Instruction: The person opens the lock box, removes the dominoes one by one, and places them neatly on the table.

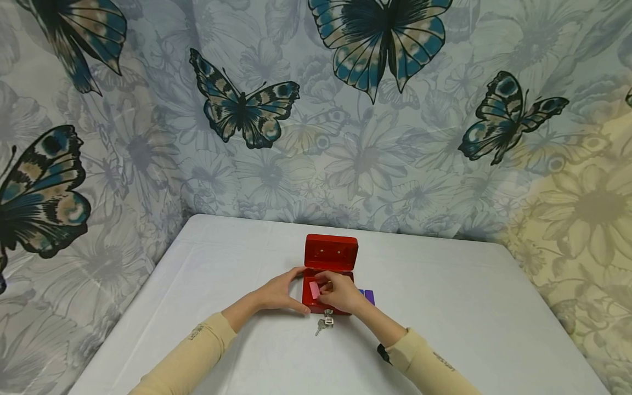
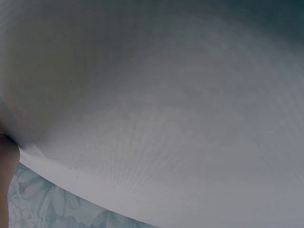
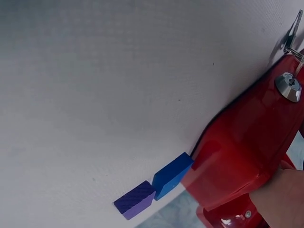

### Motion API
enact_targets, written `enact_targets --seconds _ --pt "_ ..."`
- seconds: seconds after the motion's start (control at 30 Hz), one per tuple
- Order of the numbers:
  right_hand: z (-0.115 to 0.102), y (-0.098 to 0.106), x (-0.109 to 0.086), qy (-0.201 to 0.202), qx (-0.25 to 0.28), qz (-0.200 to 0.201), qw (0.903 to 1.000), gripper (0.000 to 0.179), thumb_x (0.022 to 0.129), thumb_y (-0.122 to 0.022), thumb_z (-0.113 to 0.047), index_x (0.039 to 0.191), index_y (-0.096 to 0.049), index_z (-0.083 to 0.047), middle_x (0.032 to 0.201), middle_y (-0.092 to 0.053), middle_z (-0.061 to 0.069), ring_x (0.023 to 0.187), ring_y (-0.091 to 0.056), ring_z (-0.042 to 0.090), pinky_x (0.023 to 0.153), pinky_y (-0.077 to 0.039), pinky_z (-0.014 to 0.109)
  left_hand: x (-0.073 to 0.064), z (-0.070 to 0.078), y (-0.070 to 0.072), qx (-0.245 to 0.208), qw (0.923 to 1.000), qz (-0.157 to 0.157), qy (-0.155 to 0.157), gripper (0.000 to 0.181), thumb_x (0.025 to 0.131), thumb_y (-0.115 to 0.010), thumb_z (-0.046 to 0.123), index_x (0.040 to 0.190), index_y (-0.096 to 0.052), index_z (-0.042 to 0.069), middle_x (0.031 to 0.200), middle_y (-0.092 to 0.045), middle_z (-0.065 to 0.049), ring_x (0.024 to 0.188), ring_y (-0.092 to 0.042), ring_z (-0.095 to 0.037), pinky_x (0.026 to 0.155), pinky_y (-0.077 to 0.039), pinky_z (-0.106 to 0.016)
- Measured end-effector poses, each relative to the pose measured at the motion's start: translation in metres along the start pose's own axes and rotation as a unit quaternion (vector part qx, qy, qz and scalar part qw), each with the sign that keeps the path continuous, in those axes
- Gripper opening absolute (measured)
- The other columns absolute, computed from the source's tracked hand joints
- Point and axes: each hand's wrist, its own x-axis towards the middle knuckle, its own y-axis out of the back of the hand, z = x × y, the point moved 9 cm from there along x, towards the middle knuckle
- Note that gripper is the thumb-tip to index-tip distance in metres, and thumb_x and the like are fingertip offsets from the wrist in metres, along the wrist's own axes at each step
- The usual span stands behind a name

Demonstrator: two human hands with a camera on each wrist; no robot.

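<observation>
A small red cash box (image 1: 327, 309) stands on the table with its lid (image 1: 331, 251) raised. My left hand (image 1: 277, 292) rests against the box's left side, thumb at the front corner and fingers, spread fairly straight, at the back corner. Over the box interior, my right hand (image 1: 340, 292) pinches a pink block (image 1: 314, 291) between thumb and fingers. A lock (image 3: 289, 87) with keys (image 1: 321, 325) hanging from it is on the box's front. Beside the box's right side lie a blue block (image 3: 172, 175) and a purple block (image 3: 135, 199).
A white cloth covers the table (image 1: 469, 307). Patterned fabric walls (image 1: 365, 159) with butterflies rise behind it and at its sides. A dark band (image 1: 383, 353) shows at my right wrist. The left wrist view holds mostly tablecloth.
</observation>
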Motion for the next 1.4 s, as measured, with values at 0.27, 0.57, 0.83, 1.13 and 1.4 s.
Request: enact_targets --seconds 0.27,0.57,0.83,1.13,1.4 --pt "-0.004 -0.004 0.004 0.012 -0.019 -0.01 0.9997 0.046 0.08 -0.078 -0.004 0.122 -0.062 0.002 0.1 -0.067 0.009 0.084 -0.06 0.019 0.079 -0.057 0.035 0.0 0.001 0.001 -0.002 1.0 0.002 -0.005 0.101 0.067 -0.087 0.049 0.149 -0.034 0.021 0.149 -0.041 0.002 0.137 -0.037 -0.019 0.111 -0.032 -0.047" --pt "-0.009 -0.006 0.009 0.046 -0.05 -0.014 0.9976 0.044 0.078 -0.079 -0.005 0.119 -0.064 0.002 0.092 -0.065 0.005 0.076 -0.055 0.013 0.069 -0.052 0.024 0.0 0.0 0.001 -0.008 1.0 0.0 -0.006 0.101 0.067 -0.086 0.049 0.149 -0.033 0.023 0.148 -0.041 0.003 0.137 -0.037 -0.019 0.111 -0.032 -0.048" --pt "-0.012 -0.007 0.01 0.054 -0.063 -0.014 0.9964 0.044 0.077 -0.08 -0.005 0.118 -0.065 0.003 0.094 -0.063 0.006 0.075 -0.053 0.013 0.067 -0.051 0.023 0.0 0.002 0.001 -0.007 1.0 -0.002 -0.001 0.1 0.067 -0.086 0.049 0.149 -0.034 0.022 0.148 -0.041 0.002 0.137 -0.037 -0.019 0.111 -0.033 -0.048" --pt "-0.013 -0.009 0.011 0.063 -0.088 -0.005 0.9941 0.039 0.077 -0.081 -0.005 0.113 -0.066 0.001 0.094 -0.061 0.005 0.078 -0.053 0.015 0.067 -0.05 0.023 -0.001 0.004 0.003 0.001 1.0 0.001 -0.006 0.101 0.066 -0.087 0.048 0.148 -0.034 0.021 0.148 -0.042 0.002 0.137 -0.037 -0.018 0.112 -0.032 -0.046" --pt "-0.015 -0.008 0.011 0.071 -0.094 -0.002 0.9931 0.038 0.077 -0.081 -0.006 0.111 -0.066 0.001 0.092 -0.061 0.005 0.078 -0.053 0.015 0.067 -0.05 0.023 -0.001 0.003 0.002 0.008 0.9999 0.002 -0.007 0.102 0.066 -0.087 0.049 0.149 -0.034 0.021 0.148 -0.042 0.002 0.137 -0.037 -0.018 0.112 -0.032 -0.045"
